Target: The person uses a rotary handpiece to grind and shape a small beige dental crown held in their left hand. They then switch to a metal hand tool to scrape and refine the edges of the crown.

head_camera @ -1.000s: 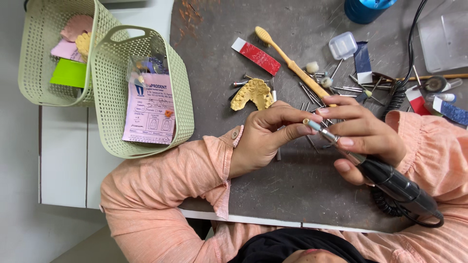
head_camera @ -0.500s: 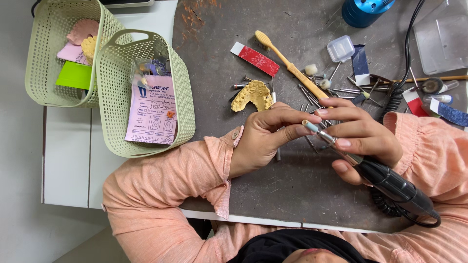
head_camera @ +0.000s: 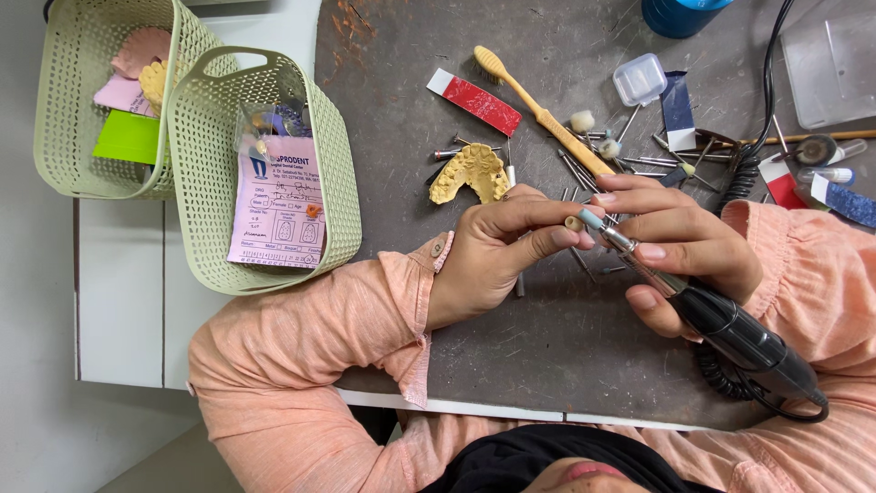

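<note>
Head view: nothing is shifting since a second ago; left hand is still pinching a bur, right hand is staying clamped on the handpiece, fitting continuing

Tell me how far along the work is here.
Done: the right hand holds the black rotary handpiece. In hand: the left hand pinches a small cylindrical tip at the tool's nose. Left: the yellow dental cast lies untouched on the grey mat.
</note>
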